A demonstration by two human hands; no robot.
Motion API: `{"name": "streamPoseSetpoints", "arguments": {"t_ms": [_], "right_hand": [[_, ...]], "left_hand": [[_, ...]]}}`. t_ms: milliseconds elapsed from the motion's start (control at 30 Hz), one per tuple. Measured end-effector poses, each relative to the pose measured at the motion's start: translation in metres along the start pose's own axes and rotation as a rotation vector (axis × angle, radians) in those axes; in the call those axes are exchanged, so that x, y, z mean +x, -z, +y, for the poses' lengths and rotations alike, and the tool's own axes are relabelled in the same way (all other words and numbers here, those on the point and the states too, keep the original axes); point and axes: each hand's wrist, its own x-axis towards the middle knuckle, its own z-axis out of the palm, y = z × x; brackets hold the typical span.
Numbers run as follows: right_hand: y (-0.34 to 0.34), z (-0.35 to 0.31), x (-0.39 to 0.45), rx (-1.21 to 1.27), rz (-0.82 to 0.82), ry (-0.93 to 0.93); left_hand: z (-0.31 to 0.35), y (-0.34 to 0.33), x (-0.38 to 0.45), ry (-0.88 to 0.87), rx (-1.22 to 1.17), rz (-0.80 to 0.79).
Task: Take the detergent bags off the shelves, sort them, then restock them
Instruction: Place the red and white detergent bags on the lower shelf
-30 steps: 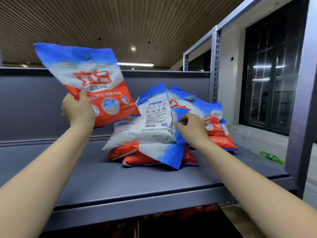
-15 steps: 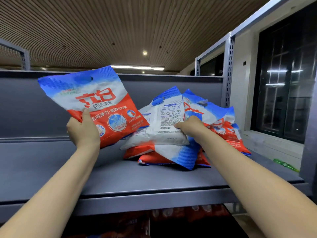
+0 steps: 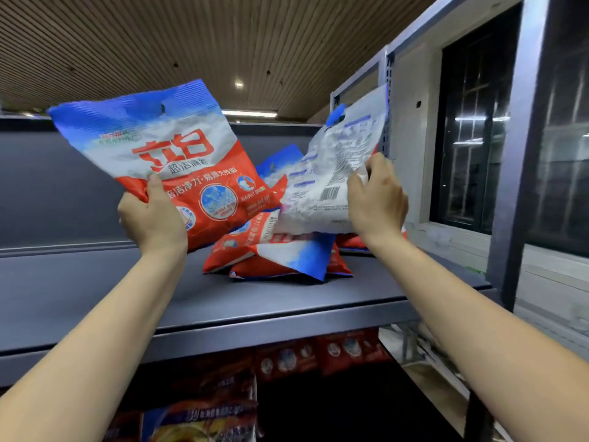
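Detergent bags (image 3: 280, 250) lie piled on the grey shelf (image 3: 95, 298). Above the shelf, the left hand (image 3: 153, 218) grips a front-facing bag (image 3: 165, 154) by its lower edge. Over the pile, the right hand (image 3: 377, 199) pinches a back-facing bag (image 3: 331, 180), lifted clear.

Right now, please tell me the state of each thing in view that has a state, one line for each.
Left hand: grip closed on a bag.
Front-facing bag: held up, off the shelf, tilted.
Right hand: grip closed on another bag.
Back-facing bag: lifted off the pile, barcode side toward the camera.
Pile of bags: lying loosely on the shelf, unsorted.
Shelf: holding the pile.
Ceiling light: on.
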Motion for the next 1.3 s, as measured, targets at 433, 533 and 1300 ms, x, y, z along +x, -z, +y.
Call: {"name": "streamPoseSetpoints", "arguments": {"t_ms": [433, 533, 1300], "right_hand": [[0.043, 0.035, 0.0, -0.36, 0.517, 0.349], [0.04, 0.041, 0.003, -0.418, 0.438, 0.434], [-0.023, 0.086, 0.012, 0.44, -0.792, -0.421]], "left_hand": [[-0.005, -0.035, -0.054, -0.048, 0.081, -0.238], [-0.013, -0.038, -0.06, -0.047, 0.129, -0.269], [-0.023, -0.041, -0.06, -0.312, 0.294, -0.275]]}}
